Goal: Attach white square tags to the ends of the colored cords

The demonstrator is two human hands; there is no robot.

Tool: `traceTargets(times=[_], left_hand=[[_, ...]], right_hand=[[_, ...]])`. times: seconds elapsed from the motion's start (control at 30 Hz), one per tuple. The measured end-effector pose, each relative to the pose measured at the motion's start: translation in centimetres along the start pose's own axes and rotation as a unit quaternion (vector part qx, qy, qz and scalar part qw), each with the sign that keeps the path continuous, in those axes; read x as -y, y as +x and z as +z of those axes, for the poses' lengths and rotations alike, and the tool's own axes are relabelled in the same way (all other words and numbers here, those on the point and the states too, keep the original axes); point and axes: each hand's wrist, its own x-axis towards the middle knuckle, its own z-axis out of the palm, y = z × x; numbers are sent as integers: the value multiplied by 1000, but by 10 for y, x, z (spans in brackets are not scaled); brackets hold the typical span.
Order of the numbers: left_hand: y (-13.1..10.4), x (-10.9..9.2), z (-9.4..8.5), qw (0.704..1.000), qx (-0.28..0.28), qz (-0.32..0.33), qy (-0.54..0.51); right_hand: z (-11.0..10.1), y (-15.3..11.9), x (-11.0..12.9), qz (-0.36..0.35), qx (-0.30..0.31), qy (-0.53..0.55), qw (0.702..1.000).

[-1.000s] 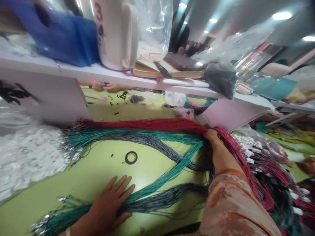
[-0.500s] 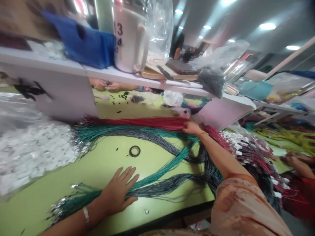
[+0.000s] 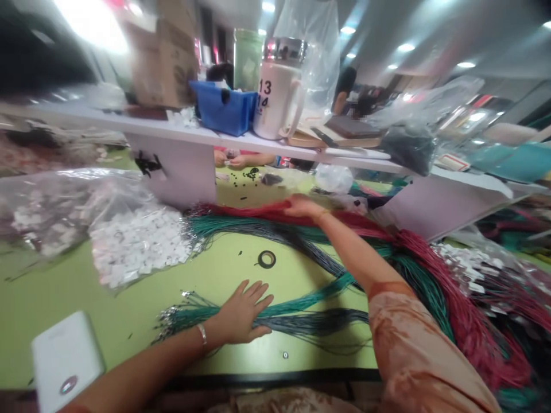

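My left hand [image 3: 245,314] lies flat with its fingers spread on a lower bundle of green wires [image 3: 310,299] and grey wires [image 3: 318,322]. At the back of the green table [image 3: 224,264], my right hand [image 3: 302,207] is closed around part of the red wires [image 3: 245,211]. Beside the red strands run more green wires [image 3: 215,223] and grey wires [image 3: 297,244]. Metal-tipped ends [image 3: 170,318] fan out left of my left hand. A roll of black tape [image 3: 267,259] lies between the two bundles.
A bag of white connectors [image 3: 138,246] is at the left, above a white device [image 3: 66,361]. A shelf [image 3: 172,126] crosses the back, holding a blue bin [image 3: 226,109] and a mug [image 3: 278,97]. Another person's hands [image 3: 235,160] show beneath it. White connectors [image 3: 469,267] lie right.
The view has turned left, bringing the white device into sight. My right hand has moved left along the red wires. My left hand stays spread on the lower bundle.
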Motion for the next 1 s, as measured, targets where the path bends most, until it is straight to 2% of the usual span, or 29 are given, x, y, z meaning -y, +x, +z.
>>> traceTargets(times=[0.1,0.17,0.27,0.37,0.43,0.53,0.63,0.7,0.8,0.9,0.97,1.0], left_hand=[[-1,0,-2,1000,20,-1,-21],[-1,3,-11,999,17,-7,-30],[8,13,-33,999,-27,-22,-13],[34,32,-55,995,-71,-45,47],[62,48,-62,990,-88,-56,95],[104,79,-64,982,-112,-65,138],[128,122,-63,975,-116,-130,137],[131,152,-62,968,-137,-170,126],[125,189,-56,962,-167,-178,126],[121,208,-44,961,-158,-183,134],[122,214,-36,963,-151,-178,136],[123,217,-32,965,-149,-170,136]], right_hand=[[4,31,70,-13,-6,-35,999],[-5,41,94,-13,-5,-33,999],[-31,36,92,-37,-11,39,998],[-50,23,80,-78,-17,89,993],[-51,18,87,-82,9,71,994],[-40,18,115,-90,39,23,995],[-27,24,139,-113,71,22,991],[-20,27,146,-125,80,35,988],[-9,30,151,-102,82,69,989],[-4,27,152,-81,100,139,982],[-6,19,150,-83,72,234,966],[-8,15,148,-79,36,292,952]])
